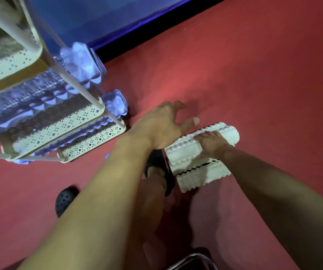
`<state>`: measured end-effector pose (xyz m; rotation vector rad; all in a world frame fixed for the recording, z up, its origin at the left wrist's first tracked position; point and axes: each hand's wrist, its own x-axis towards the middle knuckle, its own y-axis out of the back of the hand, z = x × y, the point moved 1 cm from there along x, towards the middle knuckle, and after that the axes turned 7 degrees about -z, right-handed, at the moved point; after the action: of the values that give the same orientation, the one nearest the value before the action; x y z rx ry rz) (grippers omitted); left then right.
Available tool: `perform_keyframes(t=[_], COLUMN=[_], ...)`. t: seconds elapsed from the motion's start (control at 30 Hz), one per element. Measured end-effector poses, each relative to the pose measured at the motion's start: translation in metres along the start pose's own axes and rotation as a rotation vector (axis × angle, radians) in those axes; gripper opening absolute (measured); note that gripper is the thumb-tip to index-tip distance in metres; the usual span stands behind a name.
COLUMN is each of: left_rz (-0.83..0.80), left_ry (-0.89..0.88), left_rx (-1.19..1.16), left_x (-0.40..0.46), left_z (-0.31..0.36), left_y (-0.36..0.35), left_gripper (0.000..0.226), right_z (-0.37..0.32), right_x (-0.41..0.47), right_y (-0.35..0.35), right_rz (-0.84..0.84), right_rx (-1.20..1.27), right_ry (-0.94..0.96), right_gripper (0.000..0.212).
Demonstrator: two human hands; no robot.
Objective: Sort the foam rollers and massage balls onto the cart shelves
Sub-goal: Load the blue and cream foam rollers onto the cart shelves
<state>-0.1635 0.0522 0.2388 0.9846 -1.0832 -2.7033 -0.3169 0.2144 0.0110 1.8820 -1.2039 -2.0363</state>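
Two white ridged foam rollers lie side by side on the red floor right of centre: the upper roller and the lower roller. My right hand rests palm-down on the upper roller, fingers curled over it. My left hand hovers just left of that roller with fingers spread, holding nothing. The cream perforated cart stands at left, with purple spiky rollers on its middle and lower shelves, their ends sticking out past the frame.
My two feet in dark shoes stand between the cart and the white rollers. A blue mat edge runs along the top. A metal frame shows at the bottom edge. Red floor spreads to the right.
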Motion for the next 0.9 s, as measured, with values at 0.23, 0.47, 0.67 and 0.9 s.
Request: perform_keyframes(t=[0.23,0.47,0.67,0.9], left_rz=[-0.039,0.022,0.229,0.430], left_ry=[0.019,0.047,0.056,-0.017], left_rx=[-0.011,-0.055,-0.254,-0.184], left_x=[0.003,-0.010,-0.057,-0.155], left_z=[0.003,0.003,0.016,0.039], left_y=[0.001,-0.001,0.022,0.095], left_gripper=[0.067,0.064,0.067,0.066], right_z=[-0.005,-0.005,-0.015,-0.076], right_x=[0.010,-0.034,-0.110,-0.217], right_y=[-0.011,0.007,0.081,0.192], right_rz=[0.044,0.184,0.308,0.546], right_rx=[-0.053,0.070,0.166,0.426], right_ry=[-0.002,0.039,0.091,0.213], right_gripper=[0.098,0.090,0.091,0.085])
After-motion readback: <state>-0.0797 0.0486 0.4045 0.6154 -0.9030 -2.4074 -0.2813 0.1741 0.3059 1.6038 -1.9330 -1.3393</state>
